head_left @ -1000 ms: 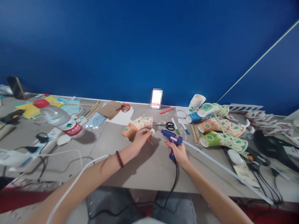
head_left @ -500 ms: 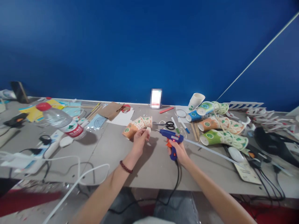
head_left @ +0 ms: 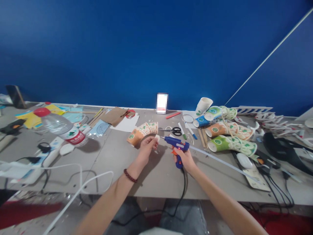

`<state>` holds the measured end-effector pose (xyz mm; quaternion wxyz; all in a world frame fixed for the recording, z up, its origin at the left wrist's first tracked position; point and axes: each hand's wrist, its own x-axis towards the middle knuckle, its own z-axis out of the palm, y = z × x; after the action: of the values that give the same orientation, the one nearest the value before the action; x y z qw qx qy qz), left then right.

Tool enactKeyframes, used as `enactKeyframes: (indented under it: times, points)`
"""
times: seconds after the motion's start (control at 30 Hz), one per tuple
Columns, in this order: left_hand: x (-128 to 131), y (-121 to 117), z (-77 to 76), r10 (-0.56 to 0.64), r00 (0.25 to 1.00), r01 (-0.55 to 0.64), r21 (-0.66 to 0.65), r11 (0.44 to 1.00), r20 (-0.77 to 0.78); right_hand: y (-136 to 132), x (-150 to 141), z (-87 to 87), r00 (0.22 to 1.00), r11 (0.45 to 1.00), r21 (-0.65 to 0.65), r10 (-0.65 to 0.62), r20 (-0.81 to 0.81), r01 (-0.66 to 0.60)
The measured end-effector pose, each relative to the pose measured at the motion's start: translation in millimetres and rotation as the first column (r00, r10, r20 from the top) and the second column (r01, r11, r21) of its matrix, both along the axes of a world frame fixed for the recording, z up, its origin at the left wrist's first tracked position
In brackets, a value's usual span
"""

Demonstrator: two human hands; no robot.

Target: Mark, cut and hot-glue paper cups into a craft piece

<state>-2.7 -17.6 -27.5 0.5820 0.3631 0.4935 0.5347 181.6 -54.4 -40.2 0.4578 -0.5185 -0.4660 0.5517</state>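
Observation:
My right hand (head_left: 184, 158) is closed around the handle of a blue hot glue gun (head_left: 176, 143) with an orange trigger and a small red light. A long translucent glue stick (head_left: 215, 159) sticks out of its back end. Between the thumb and fingers of my left hand (head_left: 147, 147) is a small white piece (head_left: 157, 138), too small to make out its kind. The gun's nozzle points at this piece and is very close to it. Just behind my left hand lie joined orange and patterned paper cups (head_left: 139, 134). Black-handled scissors (head_left: 176, 131) rest beyond the gun.
Several joined paper cups (head_left: 221, 143) lie at the right, near wooden sticks (head_left: 202, 137) and markers (head_left: 191, 131). A water bottle (head_left: 61, 127) leans over a power strip (head_left: 41, 166) at the left. The gun's black cord (head_left: 184, 186) hangs off the table's front edge.
The glue gun has moved slightly left, and its nozzle is now closer to the white piece in my left hand. The camera view has shifted a little.

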Motion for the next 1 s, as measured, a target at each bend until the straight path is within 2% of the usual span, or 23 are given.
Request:
enactKeyframes:
  times: [0.5, 1.0]
  points:
    - [-0.5, 0.4, 2.5, -0.001, 0.999, 0.005, -0.089, 0.996, 0.045, -1.8, -2.4, 5.2, 0.999, 1.000, -0.011, -0.004, 0.035, 0.004]
    - [-1.5, -0.3, 1.1, 0.003, 1.000, -0.002, -0.057, 0.998, 0.024, -0.4, -2.6, 4.6, 0.998, 0.999, -0.014, -0.029, 0.047, 0.030]
